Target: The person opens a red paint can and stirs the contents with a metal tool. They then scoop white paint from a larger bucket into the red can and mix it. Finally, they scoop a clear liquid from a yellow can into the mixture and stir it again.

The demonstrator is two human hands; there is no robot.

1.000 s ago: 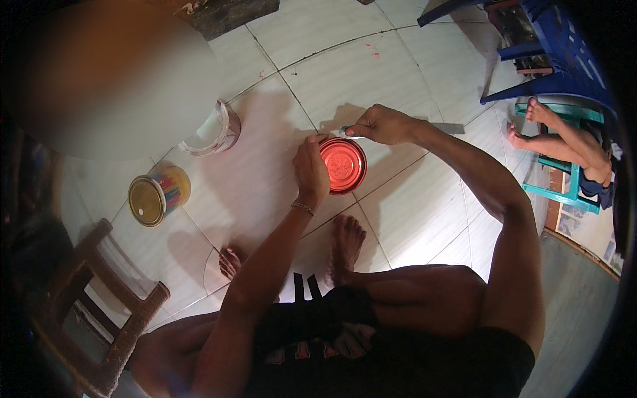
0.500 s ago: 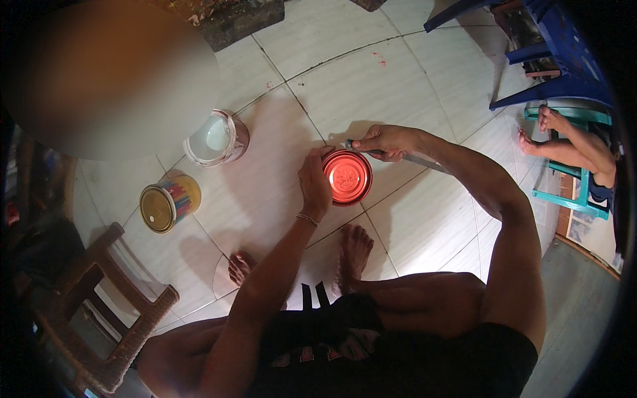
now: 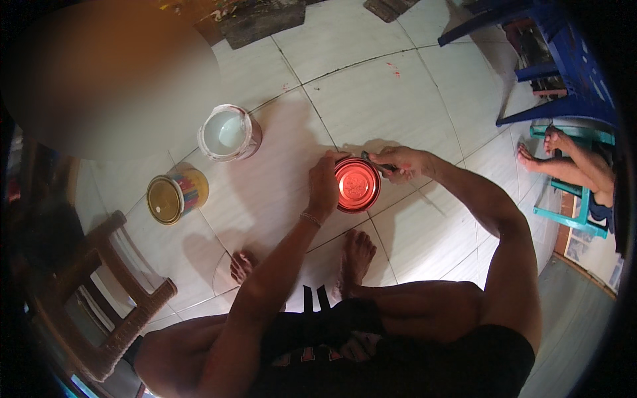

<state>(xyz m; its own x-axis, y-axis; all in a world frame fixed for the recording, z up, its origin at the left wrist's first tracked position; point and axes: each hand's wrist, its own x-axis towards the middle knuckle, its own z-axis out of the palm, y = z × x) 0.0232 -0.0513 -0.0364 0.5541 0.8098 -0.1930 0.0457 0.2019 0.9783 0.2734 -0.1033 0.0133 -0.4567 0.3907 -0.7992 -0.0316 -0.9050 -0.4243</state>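
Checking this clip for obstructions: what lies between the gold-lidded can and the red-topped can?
In the head view, white floor tiles, then the left hand at the red-topped can.

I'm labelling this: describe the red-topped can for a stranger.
On the tiled floor, find the left hand and right hand. The red-topped can sits between them. It's red on top, unlike the gold-topped can or white bucket.

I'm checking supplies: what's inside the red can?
Nothing inside the red can can be seen: a red lid covers its top. The left hand is against its side; the right hand holds a tool at the rim.
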